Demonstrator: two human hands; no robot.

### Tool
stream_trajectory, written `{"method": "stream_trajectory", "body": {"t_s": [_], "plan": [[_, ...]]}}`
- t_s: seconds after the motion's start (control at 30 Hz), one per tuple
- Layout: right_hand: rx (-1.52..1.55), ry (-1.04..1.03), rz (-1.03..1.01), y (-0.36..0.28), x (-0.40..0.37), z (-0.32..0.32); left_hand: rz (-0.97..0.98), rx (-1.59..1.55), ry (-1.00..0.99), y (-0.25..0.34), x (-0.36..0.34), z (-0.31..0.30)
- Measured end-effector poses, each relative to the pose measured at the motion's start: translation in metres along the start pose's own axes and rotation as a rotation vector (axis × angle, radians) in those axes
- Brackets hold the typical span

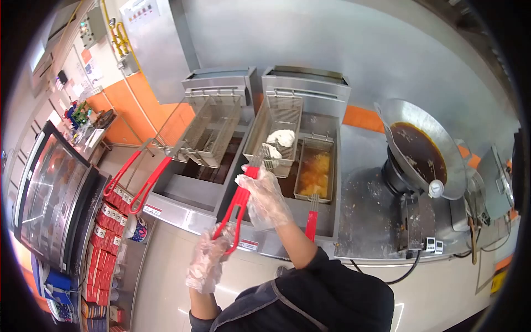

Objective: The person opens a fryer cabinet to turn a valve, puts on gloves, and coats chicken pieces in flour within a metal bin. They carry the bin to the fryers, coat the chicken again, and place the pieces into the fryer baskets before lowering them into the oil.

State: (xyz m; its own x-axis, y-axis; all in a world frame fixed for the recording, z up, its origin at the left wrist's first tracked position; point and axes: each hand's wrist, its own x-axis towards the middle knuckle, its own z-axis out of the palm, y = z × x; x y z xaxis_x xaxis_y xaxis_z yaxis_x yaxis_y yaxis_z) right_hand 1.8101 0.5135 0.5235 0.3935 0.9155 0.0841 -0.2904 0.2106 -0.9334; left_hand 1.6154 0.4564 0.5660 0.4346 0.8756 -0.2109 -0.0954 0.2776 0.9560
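Both my hands wear clear plastic gloves. My left hand (209, 259) is closed around the looped end of a fryer basket's red handle (238, 203). Further up the same handle, near the wire, my right hand (264, 198) is closed on it, with white batter or flour on its fingertips. This wire fryer basket (283, 112) is tilted over the middle fryer well and holds a few white-coated pieces (281, 138). Beside it on the right, a second basket (315, 198) with a red handle (312, 225) sits low in bubbling oil with golden food (316, 172).
Another wire basket (213, 130) with red handles rests over the left fryer (182, 193). At right, a large wok (456, 149) of dark oil stands on a steel counter (365, 216) near small timers (434, 245). A glass display case (52, 193) and red boxes (99, 265) are at left.
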Motion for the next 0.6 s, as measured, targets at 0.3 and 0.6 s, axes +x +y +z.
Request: {"method": "stream_trajectory", "body": {"t_s": [0.3,0.6], "plan": [[-0.117,-0.026,-0.037,-0.019,-0.005,0.002,0.197,0.160,-0.012,0.008,-0.009,0.000],[-0.309,-0.111,-0.039,0.012,-0.038,-0.004,0.093,0.021,0.067,-0.005,-0.032,-0.004]]}}
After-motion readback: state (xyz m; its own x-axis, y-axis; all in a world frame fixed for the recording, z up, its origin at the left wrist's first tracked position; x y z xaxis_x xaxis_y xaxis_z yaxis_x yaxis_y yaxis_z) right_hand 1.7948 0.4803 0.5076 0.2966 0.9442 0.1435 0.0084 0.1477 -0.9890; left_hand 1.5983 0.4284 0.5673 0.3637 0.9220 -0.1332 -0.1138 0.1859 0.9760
